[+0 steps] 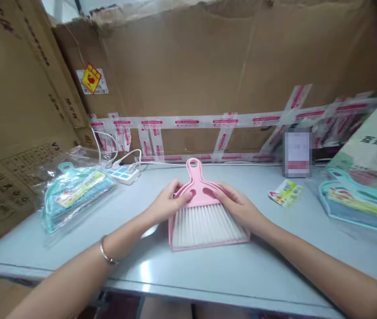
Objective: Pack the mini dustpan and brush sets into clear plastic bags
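Observation:
Between my two hands is a pink hand brush [204,195] with white bristles, nested in a pink dustpan [171,237]. Its looped handle points away from me and the bristles face me. My left hand [171,199] is closed on the left edge of the set, thumb on the brush's shoulder. On the opposite edge my right hand [236,204] grips the same way, its thumb on the right shoulder. The fingers behind the dustpan are partly hidden. A silver bangle circles my left wrist.
Bagged turquoise dustpan sets lie at left [78,190] and right [361,199]. A power strip [123,173] with white cables sits at the back left. A printed card [286,193] lies before a blurred upright device [297,153]. A taped cardboard box [181,66] walls the back of the table [261,274].

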Available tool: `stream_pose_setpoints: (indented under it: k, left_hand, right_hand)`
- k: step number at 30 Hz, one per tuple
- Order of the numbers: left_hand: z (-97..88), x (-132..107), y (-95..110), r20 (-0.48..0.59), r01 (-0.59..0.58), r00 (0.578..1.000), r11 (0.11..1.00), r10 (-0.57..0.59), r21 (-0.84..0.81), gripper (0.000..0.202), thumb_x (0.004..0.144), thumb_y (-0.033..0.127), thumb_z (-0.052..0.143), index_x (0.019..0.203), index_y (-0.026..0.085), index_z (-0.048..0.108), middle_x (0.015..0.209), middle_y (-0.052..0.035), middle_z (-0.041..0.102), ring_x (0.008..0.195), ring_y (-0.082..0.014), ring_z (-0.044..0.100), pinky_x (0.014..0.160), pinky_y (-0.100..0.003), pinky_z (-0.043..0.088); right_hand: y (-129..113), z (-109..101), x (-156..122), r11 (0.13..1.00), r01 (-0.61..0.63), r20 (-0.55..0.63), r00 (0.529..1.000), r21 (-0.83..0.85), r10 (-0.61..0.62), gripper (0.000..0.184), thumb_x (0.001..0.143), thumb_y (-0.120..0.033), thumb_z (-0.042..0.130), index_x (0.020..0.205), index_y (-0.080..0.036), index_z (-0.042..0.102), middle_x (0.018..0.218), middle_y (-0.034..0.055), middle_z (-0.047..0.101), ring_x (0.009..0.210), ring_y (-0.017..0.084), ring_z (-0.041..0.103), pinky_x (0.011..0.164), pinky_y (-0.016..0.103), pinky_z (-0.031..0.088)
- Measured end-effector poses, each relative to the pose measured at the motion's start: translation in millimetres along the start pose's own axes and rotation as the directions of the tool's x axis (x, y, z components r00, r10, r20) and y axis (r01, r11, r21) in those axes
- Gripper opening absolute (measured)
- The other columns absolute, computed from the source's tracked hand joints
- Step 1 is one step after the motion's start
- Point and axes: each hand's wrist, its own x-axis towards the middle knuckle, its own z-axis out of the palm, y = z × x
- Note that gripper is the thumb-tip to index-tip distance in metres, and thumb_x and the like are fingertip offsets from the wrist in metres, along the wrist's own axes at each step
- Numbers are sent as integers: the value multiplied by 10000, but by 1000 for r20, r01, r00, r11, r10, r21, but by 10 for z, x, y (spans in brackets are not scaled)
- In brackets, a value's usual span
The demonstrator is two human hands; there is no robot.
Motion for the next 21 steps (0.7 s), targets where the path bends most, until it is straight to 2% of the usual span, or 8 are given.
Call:
stream_pose_setpoints:
  k: [4,7,10,15,21]
  left_hand:
    - [-23,50,81,51,10,999,1000,-10,9,303,818,459,482,860,162,527,797,7,513,733,-129,471,681,-250,369]
    - [-33,82,84,78,14,997,1000,-16,23,351,836,479,430,750,152,528,640,34,412,597,-105,385,567,-240,309]
    - [-43,81,74,59,-5,998,998,2,58,385,842,502,413,684,159,486,602,47,344,564,-94,331,535,-236,264]
    - [-42,58,65,-2,-32,999,988,33,150,384,846,504,408,662,170,448,610,46,349,585,-100,346,550,-236,277]
    - [-60,19,116,36,-16,999,980,9,201,371,849,483,396,697,165,509,638,31,417,612,-116,392,566,-237,314]
  right_hand:
    - [-11,109,7,1000,25,10,1000,-6,-25,352,897,-437,431,1140,-231,580,1214,36,596,1142,200,518,1009,353,358]
    - [-24,170,-21,999,37,22,999,-26,-36,341,909,-427,415,1149,-233,559,1203,30,595,1131,186,521,987,326,373]
    - [-44,200,-55,998,51,8,999,-47,-50,320,917,-399,412,1164,-241,540,1199,19,591,1151,173,509,990,304,364]
    - [-85,217,-80,996,47,-6,999,-78,-47,314,923,-388,401,1165,-240,536,1188,17,595,1133,169,522,978,297,371]
    - [-92,248,-117,996,12,6,1000,-90,-11,313,920,-404,395,1153,-238,523,1168,22,602,1116,179,534,943,304,394]
